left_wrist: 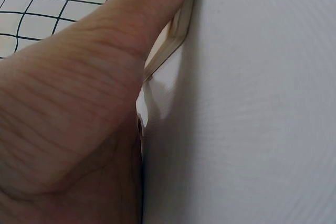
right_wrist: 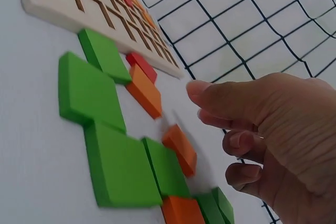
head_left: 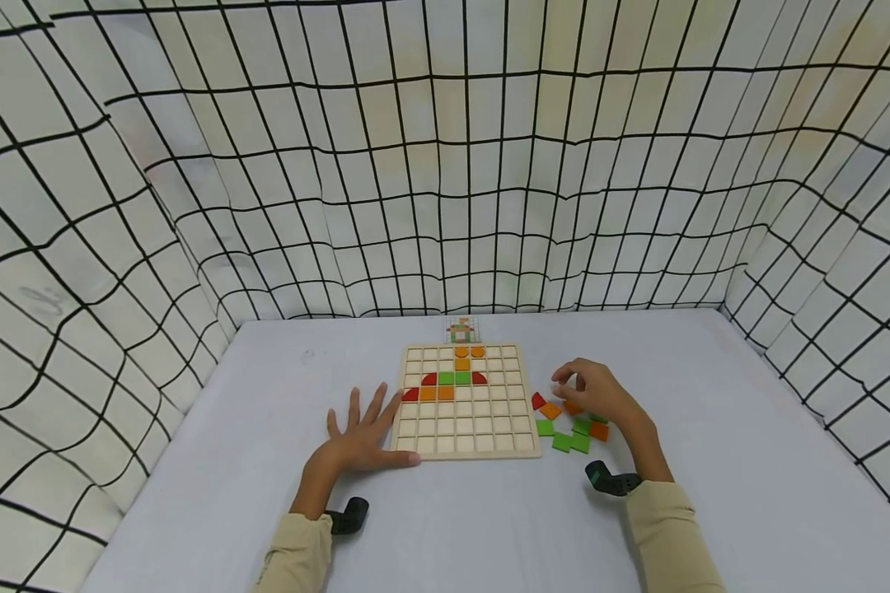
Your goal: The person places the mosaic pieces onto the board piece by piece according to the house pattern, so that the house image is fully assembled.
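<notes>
A wooden grid board lies on the table, with red, orange and green pieces set in its upper rows. My left hand is at its left front corner, fingers spread and straight; the thumb lies along the front edge and the index finger reaches the left edge. My right hand hovers just over loose pieces right of the board, fingers bent, with a gap between thumb and index finger and no piece showing there. Below it are green squares, orange pieces and a red piece.
A small pattern card with a coloured design stands behind the board. The white table is enclosed at the back and sides by white walls with black netting. Each wrist wears a dark camera.
</notes>
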Available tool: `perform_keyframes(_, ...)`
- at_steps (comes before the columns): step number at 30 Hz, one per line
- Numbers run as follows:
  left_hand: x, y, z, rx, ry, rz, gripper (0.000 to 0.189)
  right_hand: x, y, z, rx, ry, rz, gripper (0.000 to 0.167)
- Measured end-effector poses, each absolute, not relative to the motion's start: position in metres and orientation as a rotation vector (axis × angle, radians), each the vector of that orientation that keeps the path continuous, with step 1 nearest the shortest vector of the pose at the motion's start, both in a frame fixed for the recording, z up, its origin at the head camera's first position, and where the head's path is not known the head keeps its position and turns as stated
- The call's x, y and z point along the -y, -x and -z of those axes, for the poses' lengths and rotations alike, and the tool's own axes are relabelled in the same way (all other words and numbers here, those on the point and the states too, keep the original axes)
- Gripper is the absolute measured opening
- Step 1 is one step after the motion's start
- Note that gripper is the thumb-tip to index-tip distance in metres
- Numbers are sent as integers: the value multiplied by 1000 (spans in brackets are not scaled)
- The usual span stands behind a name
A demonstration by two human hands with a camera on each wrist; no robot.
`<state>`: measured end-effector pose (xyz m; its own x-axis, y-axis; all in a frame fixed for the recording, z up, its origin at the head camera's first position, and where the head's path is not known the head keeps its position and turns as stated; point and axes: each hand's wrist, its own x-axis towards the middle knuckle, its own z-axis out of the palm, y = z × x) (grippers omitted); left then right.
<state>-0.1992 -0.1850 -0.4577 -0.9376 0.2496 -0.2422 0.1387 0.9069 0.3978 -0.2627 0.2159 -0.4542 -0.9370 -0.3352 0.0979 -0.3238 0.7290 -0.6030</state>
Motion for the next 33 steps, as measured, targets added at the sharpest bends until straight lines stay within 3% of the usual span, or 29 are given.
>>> perform_keyframes(14,184,200,457,-2783,-282,-537,114,-248,253,457,-2834,562,1006,21)
perform_keyframes(33,184,197,456,-2771,-289,-575,115,-244,257,462,-2873,558,949,20)
